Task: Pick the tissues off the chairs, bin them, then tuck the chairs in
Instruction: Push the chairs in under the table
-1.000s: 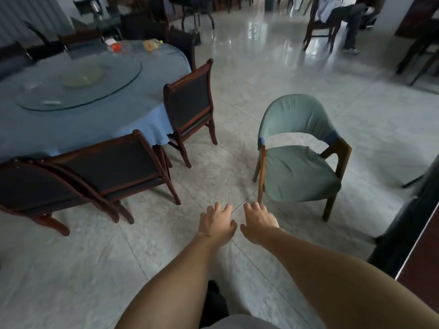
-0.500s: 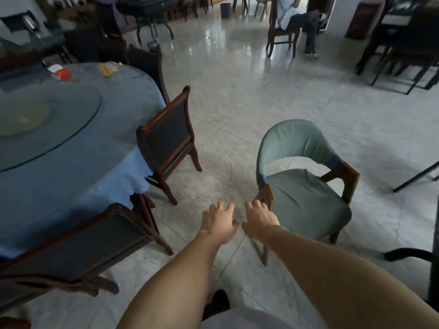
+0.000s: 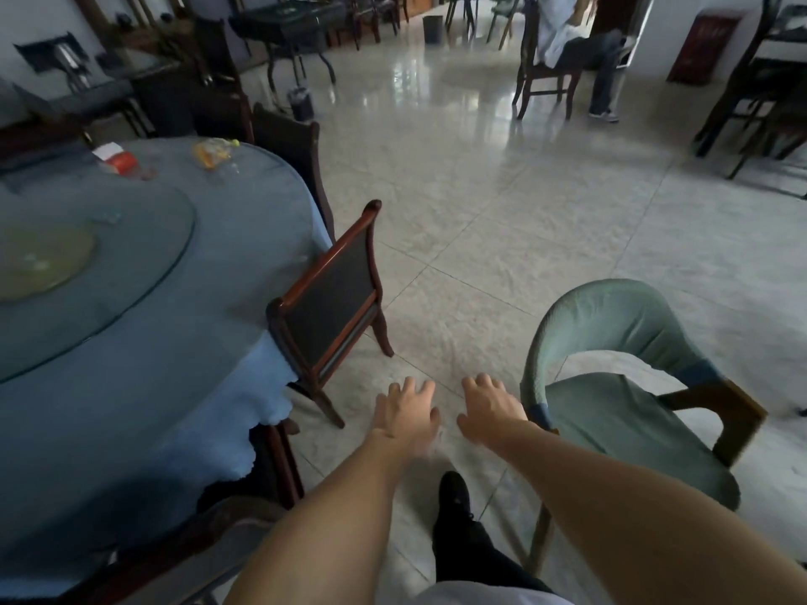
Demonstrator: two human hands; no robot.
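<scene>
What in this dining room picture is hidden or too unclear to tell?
All in the head view:
- Seat of the dark wooden chair: hidden by its own backrest and the blue tablecloth, so any tissue there is unseen.
- Green armchair: its right side is cut off by the right forearm.
- Orange item on the table: too small and blurred to identify.
- Seated person: cut off by the top edge.

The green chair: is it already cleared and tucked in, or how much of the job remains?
Its seat shows no tissue, so picking looks done there. The green chair stands apart from the round table, not tucked in. Both hands are empty: the right hand is near its armrest, the left hand beside it. The dark wooden chair already sits at the table.
</scene>
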